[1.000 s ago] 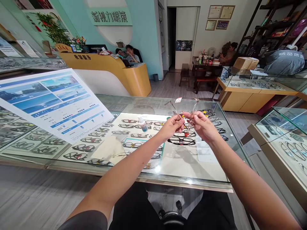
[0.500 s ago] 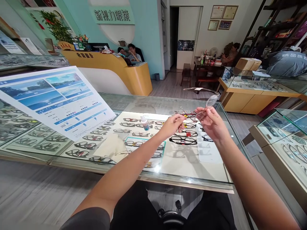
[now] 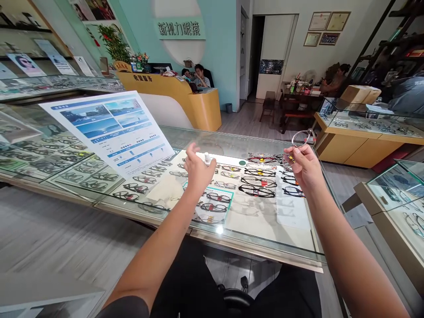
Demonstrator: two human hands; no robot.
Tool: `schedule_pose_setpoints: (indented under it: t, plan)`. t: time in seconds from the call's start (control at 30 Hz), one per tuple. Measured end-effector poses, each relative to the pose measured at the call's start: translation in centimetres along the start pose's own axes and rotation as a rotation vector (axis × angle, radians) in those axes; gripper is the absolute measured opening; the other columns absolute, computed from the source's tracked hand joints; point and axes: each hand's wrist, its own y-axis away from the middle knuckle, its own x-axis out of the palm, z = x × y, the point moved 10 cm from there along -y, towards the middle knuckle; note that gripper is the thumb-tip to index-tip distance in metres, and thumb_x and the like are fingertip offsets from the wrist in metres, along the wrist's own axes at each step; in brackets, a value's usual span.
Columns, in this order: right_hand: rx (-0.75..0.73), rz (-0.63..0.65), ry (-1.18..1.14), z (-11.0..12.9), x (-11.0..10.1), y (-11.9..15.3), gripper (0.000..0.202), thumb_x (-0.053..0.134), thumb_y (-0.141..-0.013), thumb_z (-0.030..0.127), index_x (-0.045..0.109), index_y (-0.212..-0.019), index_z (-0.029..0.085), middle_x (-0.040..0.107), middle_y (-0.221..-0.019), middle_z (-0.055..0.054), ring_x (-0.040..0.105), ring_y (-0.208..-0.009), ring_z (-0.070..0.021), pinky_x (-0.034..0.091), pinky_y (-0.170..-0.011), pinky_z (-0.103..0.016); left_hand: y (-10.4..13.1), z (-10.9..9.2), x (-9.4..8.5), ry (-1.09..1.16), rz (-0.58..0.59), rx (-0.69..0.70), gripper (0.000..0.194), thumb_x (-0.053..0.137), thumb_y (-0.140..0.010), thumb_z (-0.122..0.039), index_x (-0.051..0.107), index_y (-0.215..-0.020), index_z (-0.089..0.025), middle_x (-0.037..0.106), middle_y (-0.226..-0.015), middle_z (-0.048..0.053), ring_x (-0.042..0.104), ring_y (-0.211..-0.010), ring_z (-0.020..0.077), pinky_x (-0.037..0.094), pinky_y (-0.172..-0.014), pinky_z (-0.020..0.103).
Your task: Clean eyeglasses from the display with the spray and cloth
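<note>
My right hand (image 3: 304,165) pinches a pair of clear-lensed eyeglasses (image 3: 300,138), raised above the right end of the glass counter. Part of the frame is hidden by the fingers. Over the middle of the counter, my left hand (image 3: 198,170) is open, with thumb and fingers spread. A small white bottle (image 3: 207,157) shows between thumb and fingers; its lower part is covered by the hand, and I cannot tell whether they touch. Left of this hand, a cream cloth (image 3: 162,189) lies on the counter.
Several eyeglasses (image 3: 257,191) sit in rows in the display case (image 3: 281,242). A printed sheet (image 3: 111,132) stands tilted at the left. Beyond are a yellow reception desk (image 3: 207,108) with people behind it, and another display counter (image 3: 357,137) at the right.
My left hand has moved left, away from the eyeglasses, to the white bottle, and its fingers have spread. The eyeglasses have turned in my right hand. The view has shifted left.
</note>
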Motion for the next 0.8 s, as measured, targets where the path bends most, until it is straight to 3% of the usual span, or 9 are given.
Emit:
schedule_pose_setpoints:
  t: [0.1, 0.17, 0.23, 0.33, 0.43, 0.53, 0.6, 0.7, 0.8]
  plan:
    - [0.022, 0.034, -0.054, 0.0, 0.8, 0.2, 0.037, 0.097, -0.082, 0.039, 0.062, -0.086, 0.026, 0.079, -0.100, 0.001, 0.073, -0.106, -0.0140, 0.059, -0.098, -0.025, 1.1, 3.6, 2.5, 0.000, 0.278, -0.080, 0.050, 0.069, -0.095, -0.023, 0.043, -0.138, -0.022, 0.071, -0.132, 0.016, 0.069, -0.111, 0.0314, 0.050, -0.102, 0.054]
    - [0.063, 0.068, -0.104, -0.2, 1.3, 0.3, 0.037, 0.097, -0.083, 0.038, 0.062, -0.085, 0.026, 0.079, -0.100, 0.002, 0.074, -0.107, -0.0143, 0.061, -0.096, -0.025, 1.3, 4.1, 3.2, -0.001, 0.341, -0.073, 0.030, 0.064, -0.099, -0.023, 0.050, -0.125, -0.022, 0.074, -0.117, 0.011, 0.069, -0.096, 0.0275, 0.051, -0.089, 0.044]
    - [0.112, 0.090, -0.168, -0.3, 1.6, 0.4, 0.037, 0.097, -0.082, 0.038, 0.062, -0.086, 0.026, 0.078, -0.100, 0.003, 0.075, -0.107, -0.0153, 0.063, -0.095, -0.027, 1.0, 3.3, 3.9, -0.008, 0.375, -0.047, 0.021, 0.061, -0.100, -0.026, 0.052, -0.119, -0.023, 0.072, -0.104, 0.007, 0.066, -0.086, 0.0246, 0.048, -0.080, 0.038]
    - [0.185, 0.090, -0.273, -0.4, 1.4, 0.4, 0.036, 0.096, -0.081, 0.037, 0.063, -0.088, 0.026, 0.076, -0.097, 0.003, 0.076, -0.104, -0.0175, 0.066, -0.096, -0.034, 0.0, 0.1, 5.8, 0.110, 0.430, -0.015, 0.022, 0.054, -0.102, -0.029, 0.050, -0.122, -0.024, 0.069, -0.097, 0.004, 0.064, -0.082, 0.0216, 0.047, -0.076, 0.034]
    - [0.259, 0.083, -0.357, -0.5, 1.1, 0.5, 0.031, 0.092, -0.083, 0.035, 0.064, -0.091, 0.025, 0.074, -0.096, 0.002, 0.076, -0.100, -0.0184, 0.067, -0.094, -0.037, -1.4, -5.0, 7.7, 0.409, 0.445, 0.046, 0.027, 0.055, -0.098, -0.026, 0.049, -0.124, -0.025, 0.065, -0.096, 0.001, 0.064, -0.081, 0.0173, 0.049, -0.077, 0.032]
    - [0.289, 0.125, -0.399, -0.3, 1.3, 0.6, 0.025, 0.087, -0.086, 0.031, 0.064, -0.091, 0.023, 0.070, -0.094, 0.001, 0.072, -0.088, -0.0149, 0.067, -0.086, -0.032, -1.5, -10.4, 9.3, 0.625, 0.493, 0.148, 0.024, 0.064, -0.091, -0.027, 0.054, -0.113, -0.026, 0.058, -0.083, -0.003, 0.055, -0.065, 0.0134, 0.046, -0.066, 0.028]
    - [0.297, 0.167, -0.408, -0.2, 1.9, 0.7, 0.024, 0.086, -0.086, 0.029, 0.063, -0.090, 0.022, 0.067, -0.092, 0.001, 0.067, -0.080, -0.0122, 0.064, -0.079, -0.028, -0.7, -12.8, 9.8, 0.682, 0.499, 0.205, 0.017, 0.070, -0.091, -0.031, 0.057, -0.100, -0.024, 0.053, -0.074, -0.005, 0.048, -0.058, 0.0117, 0.040, -0.060, 0.027]
    - [0.326, 0.222, -0.425, -0.3, 3.0, 1.2, 0.022, 0.082, -0.090, 0.029, 0.062, -0.090, 0.022, 0.062, -0.091, 0.001, 0.063, -0.075, -0.0111, 0.061, -0.072, -0.025, 1.2, -14.2, 9.8, 0.706, 0.435, 0.243, 0.026, 0.076, -0.092, -0.040, 0.059, -0.085, -0.022, 0.053, -0.070, -0.004, 0.045, -0.060, 0.0111, 0.037, -0.059, 0.027]
    - [0.369, 0.249, -0.442, -0.7, 4.2, 1.9, 0.018, 0.074, -0.095, 0.028, 0.059, -0.090, 0.023, 0.059, -0.090, 0.001, 0.061, -0.075, -0.0130, 0.060, -0.073, -0.027, 3.4, -14.0, 10.1, 0.722, 0.456, 0.239, 0.035, 0.084, -0.088, -0.047, 0.062, -0.082, -0.020, 0.057, -0.071, -0.003, 0.045, -0.062, 0.0107, 0.036, -0.059, 0.026]
